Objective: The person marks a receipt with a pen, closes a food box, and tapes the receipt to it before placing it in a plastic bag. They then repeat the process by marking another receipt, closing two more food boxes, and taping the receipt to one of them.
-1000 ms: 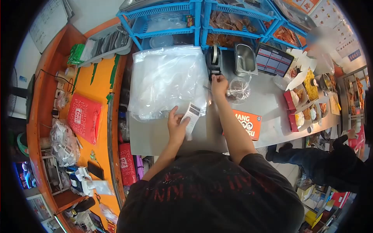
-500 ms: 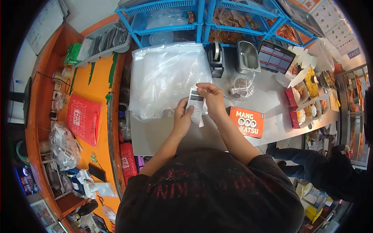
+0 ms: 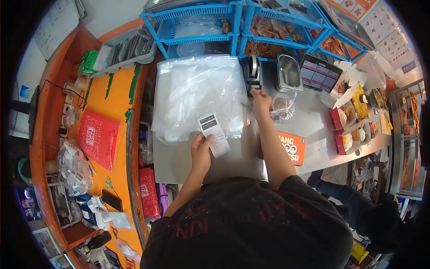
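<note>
My left hand (image 3: 201, 153) pinches a printed paper receipt (image 3: 218, 141) by its left edge, above the near side of a stack of clear plastic bags (image 3: 197, 89). At the front edge of a black tape dispenser (image 3: 253, 74) is my right hand (image 3: 261, 102), its fingers pinched together. Whatever lies between those fingertips is too small to make out. Just right of that hand sits a tied clear plastic bag with something inside (image 3: 282, 108). An orange "Mang Katsu" box (image 3: 293, 148) is partly covered by my right forearm.
Blue racks (image 3: 197, 38) stand behind the steel counter (image 3: 179, 166). A metal container (image 3: 289, 71) and a tablet (image 3: 319, 74) are at the back, with open food boxes (image 3: 342, 114) to the right. On the left, an orange counter (image 3: 101, 96) holds a red package (image 3: 98, 139). Another person (image 3: 358, 206) is at right.
My right hand has let go of the receipt and moved up and right to the tape dispenser. My left hand keeps the receipt and has shifted slightly left and toward me.
</note>
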The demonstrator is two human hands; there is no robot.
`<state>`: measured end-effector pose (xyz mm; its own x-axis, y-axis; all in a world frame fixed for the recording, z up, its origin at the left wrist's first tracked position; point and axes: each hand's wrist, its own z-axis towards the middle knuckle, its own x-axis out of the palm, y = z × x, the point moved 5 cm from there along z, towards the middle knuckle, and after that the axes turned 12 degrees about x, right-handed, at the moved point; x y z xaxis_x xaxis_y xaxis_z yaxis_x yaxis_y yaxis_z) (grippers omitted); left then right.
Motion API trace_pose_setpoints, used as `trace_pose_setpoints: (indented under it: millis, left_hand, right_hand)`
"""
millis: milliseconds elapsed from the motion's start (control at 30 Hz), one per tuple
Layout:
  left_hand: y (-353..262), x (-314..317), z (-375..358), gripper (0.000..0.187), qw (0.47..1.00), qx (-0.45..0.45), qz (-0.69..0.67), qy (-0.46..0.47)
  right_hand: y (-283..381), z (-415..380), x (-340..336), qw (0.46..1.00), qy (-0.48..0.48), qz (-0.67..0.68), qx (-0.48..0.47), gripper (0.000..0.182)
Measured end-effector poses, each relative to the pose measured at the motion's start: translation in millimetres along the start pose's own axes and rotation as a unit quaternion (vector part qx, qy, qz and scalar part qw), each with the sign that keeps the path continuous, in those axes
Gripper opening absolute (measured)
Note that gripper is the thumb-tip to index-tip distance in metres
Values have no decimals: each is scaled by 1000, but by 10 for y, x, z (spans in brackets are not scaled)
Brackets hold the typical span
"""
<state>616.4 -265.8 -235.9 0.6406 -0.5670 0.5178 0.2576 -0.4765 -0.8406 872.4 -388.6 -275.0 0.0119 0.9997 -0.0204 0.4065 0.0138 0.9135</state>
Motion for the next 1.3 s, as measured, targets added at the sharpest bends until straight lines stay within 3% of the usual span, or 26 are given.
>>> trace_pose_setpoints:
  millis: [33,67,167,200,233,267,300,333,400,500,600,633,700,767,833,933,967,1033,1067,1100,1167,1200,1233,1267,1300]
  left_hand:
    - [2,8,-15,16,1000,-3,0,-2]
    - [1,42,1,16,1000,3,15,14]
    - [-89,268,-3,17,999,22,20,42]
    - [-117,348,-1,16,998,24,20,47]
    - [-131,418,-12,16,998,24,20,52]
    - [-131,480,-30,16,998,22,23,51]
    - [-116,544,-50,15,999,15,-10,39]
    - [-85,611,-71,14,999,7,-44,28]
    - [-16,731,-104,13,998,9,-58,16]
    - [263,743,-220,11,998,17,-56,-11]
    - [632,792,-406,7,989,16,141,28]
    - [734,847,-449,7,989,12,143,25]
    - [873,975,-443,11,962,74,259,52]
    - [985,1077,-428,15,961,97,258,34]
    - [1123,1049,-411,15,923,135,359,34]
    - [1261,932,-384,19,911,115,395,-21]
    - [1254,870,-336,19,910,114,398,-24]
    - [1037,954,-227,32,834,221,505,31]
    - [834,1115,-220,44,866,166,471,-11]
    - [807,1222,-230,44,866,169,470,-9]
    - [942,1780,-463,62,755,284,475,351]
    - [942,1940,-557,62,755,284,471,357]
    - [1002,2176,-765,69,648,315,520,460]
    - [1092,2326,-927,77,523,341,555,550]
    - [1108,2375,-929,77,521,343,549,556]
  right_hand:
    - [-59,-92,-46,995,-45,-83,25,16]
    - [66,-188,-84,979,-93,-147,-104,19]
    - [57,-177,-122,960,-145,-211,-116,22]
    - [41,-236,-108,960,-144,-209,-117,22]
    - [22,-418,-77,954,-110,-198,-194,29]
    - [-33,-641,-97,943,-76,-187,-266,47]
    - [-2,-945,-99,970,133,-124,-163,57]
    - [164,-1398,-150,940,332,-52,-51,70]
    - [272,-1878,-554,885,368,-276,-72,83]
    - [98,-1891,-1270,865,353,-357,-12,87]
    - [61,-1554,-2035,866,355,-345,68,87]
    - [108,-1377,-2194,879,311,-329,-147,87]
    - [286,-1165,-2443,914,245,-324,11,86]
    - [298,-1005,-2525,918,224,-327,7,86]
    - [280,-901,-2589,922,204,-329,2,85]
    - [188,-812,-2622,895,185,-404,-28,86]
    - [151,-786,-2662,907,190,-376,-9,86]
    - [42,-743,-2725,916,197,-348,12,85]
    - [-44,-721,-2744,932,220,-287,32,85]
    - [-88,-687,-2751,943,241,-223,49,85]
    - [-183,-670,-2774,947,240,-204,59,80]
    - [-225,-656,-2807,951,239,-184,69,74]
    - [-288,-617,-2879,953,230,-183,69,74]
    - [-244,-567,-2953,957,186,-212,-64,60]
    - [-154,-558,-3004,941,138,-239,-194,46]
